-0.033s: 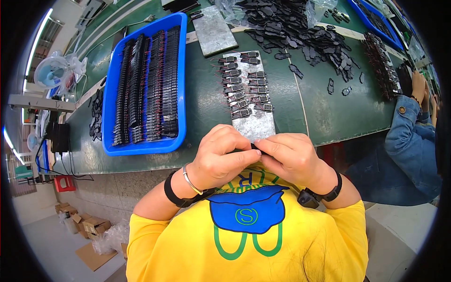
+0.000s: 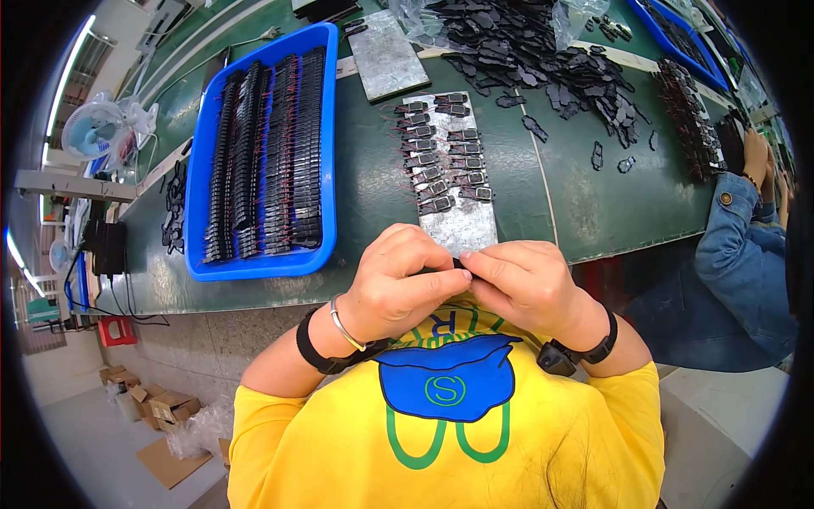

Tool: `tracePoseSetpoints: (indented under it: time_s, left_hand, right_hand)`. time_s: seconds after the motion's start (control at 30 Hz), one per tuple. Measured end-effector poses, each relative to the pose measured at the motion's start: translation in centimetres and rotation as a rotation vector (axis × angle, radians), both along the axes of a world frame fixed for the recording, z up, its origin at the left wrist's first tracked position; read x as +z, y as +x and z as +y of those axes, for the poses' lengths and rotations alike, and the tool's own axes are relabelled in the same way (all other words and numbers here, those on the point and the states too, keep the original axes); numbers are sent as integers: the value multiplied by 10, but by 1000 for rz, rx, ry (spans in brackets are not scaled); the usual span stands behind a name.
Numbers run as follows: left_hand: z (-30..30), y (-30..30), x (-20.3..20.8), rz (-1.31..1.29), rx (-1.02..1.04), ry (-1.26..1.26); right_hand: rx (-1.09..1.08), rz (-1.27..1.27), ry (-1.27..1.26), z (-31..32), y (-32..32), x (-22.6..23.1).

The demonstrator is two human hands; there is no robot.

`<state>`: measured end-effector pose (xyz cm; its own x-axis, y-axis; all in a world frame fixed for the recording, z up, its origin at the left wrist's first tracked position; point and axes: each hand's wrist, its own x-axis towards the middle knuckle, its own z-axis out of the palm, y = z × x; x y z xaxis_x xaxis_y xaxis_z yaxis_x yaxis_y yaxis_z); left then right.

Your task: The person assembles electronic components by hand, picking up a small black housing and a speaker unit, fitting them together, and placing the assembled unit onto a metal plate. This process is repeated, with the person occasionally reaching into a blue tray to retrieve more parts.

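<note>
In front of my chest, just past the table's near edge, my left hand (image 2: pixel 397 284) and my right hand (image 2: pixel 527 284) meet fingertip to fingertip. Both are closed in a pinch on a small black plastic part (image 2: pixel 461 265), mostly hidden by the fingers. Right beyond them lies a grey metal plate (image 2: pixel 458 229) on the green table. Two rows of small black parts (image 2: pixel 468 163) with silvery oblong centres sit on it, and thin reddish wires stick out at the left row.
Left of my hands stands a blue tray (image 2: pixel 329 170) packed with rows of black wired parts. A second metal plate (image 2: pixel 386 59) lies beyond. At the far right is a heap of flat black pieces (image 2: pixel 526 51). A co-worker's denim sleeve (image 2: pixel 738 246) reaches in from the right.
</note>
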<state>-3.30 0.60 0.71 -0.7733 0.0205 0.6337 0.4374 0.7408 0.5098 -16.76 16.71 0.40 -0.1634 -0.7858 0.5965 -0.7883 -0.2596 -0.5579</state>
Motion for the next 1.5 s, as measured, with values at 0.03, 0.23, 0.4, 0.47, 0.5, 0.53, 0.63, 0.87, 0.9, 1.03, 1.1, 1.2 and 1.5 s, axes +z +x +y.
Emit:
tracePoseSetpoints:
  time_s: [0.03, 0.23, 0.4, 0.47, 0.5, 0.53, 0.63, 0.87, 0.9, 1.03, 1.1, 1.2, 1.5]
  left_hand:
    - [0, 0, 2, -13, 2, 24]
    - [-2, 2, 3, -85, 30, 150]
    - [5, 11, -4, -315, 114, 514]
    - [10, 12, -4, -428, 136, 826]
    - [11, 13, -4, -428, 136, 825]
    - [12, 12, -1, -411, 156, 738]
    - [17, 9, 7, -376, 197, 565]
    - [18, 3, 3, -211, 292, 171]
    - [19, 3, 3, -212, 291, 171]
    - [19, 6, 6, -354, 320, 351]
    - [19, 7, 4, -444, 318, 503]
    - [16, 8, 6, -552, 289, 715]
    - [0, 7, 10, -814, 68, 1328]
  right_hand:
    - [-3, 29, -18, 0, 0, 0]
    - [-13, 95, -65, 2, -2, 3]
    - [-49, 116, -86, 3, -2, -1]
    - [-59, 112, -81, 3, -2, -1]
    - [-60, 113, -83, 3, -3, -1]
    - [-60, 124, -85, 2, -2, -1]
    - [-61, 146, -91, 1, -1, -1]
    - [-66, 218, -103, 1, 1, -4]
    - [-67, 217, -103, 2, 1, -4]
    - [-69, 245, -115, 1, 0, -4]
    - [-51, 245, -120, 1, 0, -5]
    - [-38, 245, -124, 1, 0, -5]
    - [-11, 243, -166, 1, -2, -4]
